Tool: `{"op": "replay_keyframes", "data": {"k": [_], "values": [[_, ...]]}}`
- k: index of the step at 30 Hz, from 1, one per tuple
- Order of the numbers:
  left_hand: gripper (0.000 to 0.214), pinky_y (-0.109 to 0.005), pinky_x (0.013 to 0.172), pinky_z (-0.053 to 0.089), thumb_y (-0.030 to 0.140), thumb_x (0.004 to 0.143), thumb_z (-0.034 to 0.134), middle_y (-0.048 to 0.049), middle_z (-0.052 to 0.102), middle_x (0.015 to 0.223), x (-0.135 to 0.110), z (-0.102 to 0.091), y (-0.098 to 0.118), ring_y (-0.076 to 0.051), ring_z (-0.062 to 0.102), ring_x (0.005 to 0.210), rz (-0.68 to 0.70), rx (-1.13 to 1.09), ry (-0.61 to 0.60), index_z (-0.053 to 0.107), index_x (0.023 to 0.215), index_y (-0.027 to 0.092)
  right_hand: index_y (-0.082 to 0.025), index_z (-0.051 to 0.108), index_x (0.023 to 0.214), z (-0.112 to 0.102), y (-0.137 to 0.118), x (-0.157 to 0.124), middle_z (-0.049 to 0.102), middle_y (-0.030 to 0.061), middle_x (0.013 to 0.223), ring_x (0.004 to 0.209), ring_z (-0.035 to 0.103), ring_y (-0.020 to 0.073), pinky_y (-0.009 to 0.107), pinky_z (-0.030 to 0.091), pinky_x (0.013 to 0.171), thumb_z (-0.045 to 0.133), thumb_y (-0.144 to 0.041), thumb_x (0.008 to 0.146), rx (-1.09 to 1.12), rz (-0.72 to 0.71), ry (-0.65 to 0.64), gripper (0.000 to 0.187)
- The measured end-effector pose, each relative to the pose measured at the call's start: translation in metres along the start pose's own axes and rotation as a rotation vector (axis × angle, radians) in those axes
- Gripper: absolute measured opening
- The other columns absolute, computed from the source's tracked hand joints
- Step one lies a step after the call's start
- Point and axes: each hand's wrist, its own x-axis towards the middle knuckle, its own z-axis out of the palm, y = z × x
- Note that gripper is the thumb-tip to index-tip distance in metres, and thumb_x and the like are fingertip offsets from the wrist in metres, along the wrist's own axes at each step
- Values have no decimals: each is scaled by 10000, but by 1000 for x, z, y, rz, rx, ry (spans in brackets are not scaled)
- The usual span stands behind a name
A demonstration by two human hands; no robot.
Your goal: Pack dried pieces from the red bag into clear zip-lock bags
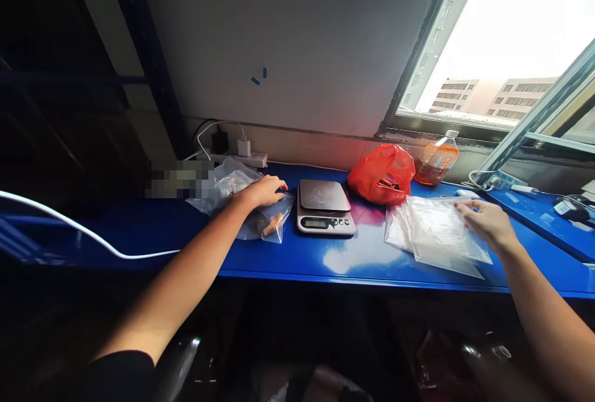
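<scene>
My left hand (267, 191) reaches over a clear plastic bag (279, 219) with a brownish piece inside it. Its fingers are loosely bent and a little apart, with nothing seen between them. To the right of that hand stands a kitchen scale (324, 197) with a bare metal plate and a small display. My right hand (488, 222) pinches the upper right edge of a stack of flat clear plastic bags (430, 228). A red plastic bag (381, 173) lies between the scale and the stack, touching the top of the bags.
A bottle of orange-red drink (437, 159) stands behind the stack. At the back left, a power strip (255, 159) holds plugs, and a white cable (93, 235) hangs across the left side. The blue table (279, 266) ends at a front edge close to me. A window is at the right.
</scene>
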Motion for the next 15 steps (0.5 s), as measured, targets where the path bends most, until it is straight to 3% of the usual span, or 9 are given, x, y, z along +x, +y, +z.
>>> {"op": "replay_keyframes", "data": {"k": [2,3,6,8,10,12,14,15], "values": [[210,-307,898,492,229,753,618,-50,722,1025,0,3,1,-237,651,1004,-5,29,-11,727,932,227,-240,622,643,7,0,8,612,113,612,632,598,292,421,413,616,744,-293,631,-192,86,-109,133],[202,-298,875,495,232,755,617,-46,718,1019,0,4,2,-228,654,980,-8,40,-12,721,927,229,-238,634,722,8,-7,9,645,139,711,739,623,322,434,425,666,724,-322,647,-244,82,-85,144],[151,-276,793,501,242,751,625,-33,715,954,1,7,-1,-204,660,880,-17,60,-19,703,879,228,-204,640,936,8,-52,-3,671,161,908,950,618,331,436,442,798,594,-359,749,-135,-181,167,247],[87,-281,758,501,261,740,641,-35,704,884,1,8,-6,-204,653,828,-32,73,-11,687,802,221,-185,636,924,8,-96,-23,672,130,871,886,617,282,418,440,858,532,-351,802,80,-397,243,231],[61,-311,764,500,275,731,656,-46,684,837,1,7,-8,-226,642,837,-43,91,20,661,719,216,-187,630,889,14,-146,-49,675,111,848,788,601,234,411,436,850,512,-347,846,338,-548,162,203],[84,-354,800,492,265,743,652,-52,668,825,-2,3,-5,-251,629,880,-31,106,68,633,679,214,-192,625,907,29,-195,-79,691,103,901,789,607,201,362,452,797,507,-336,878,530,-667,-31,189],[79,-393,849,473,244,789,613,-54,663,863,-6,-3,3,-261,609,928,13,114,130,626,718,213,-215,618,922,48,-236,-109,685,53,860,751,605,171,308,451,721,516,-338,885,600,-718,-138,164],[76,-404,877,459,242,821,586,-55,662,902,-8,-7,9,-259,596,953,43,114,163,629,766,213,-215,609,951,57,-252,-122,659,35,801,715,590,164,299,436,695,526,-314,876,682,-711,-265,149]]}}
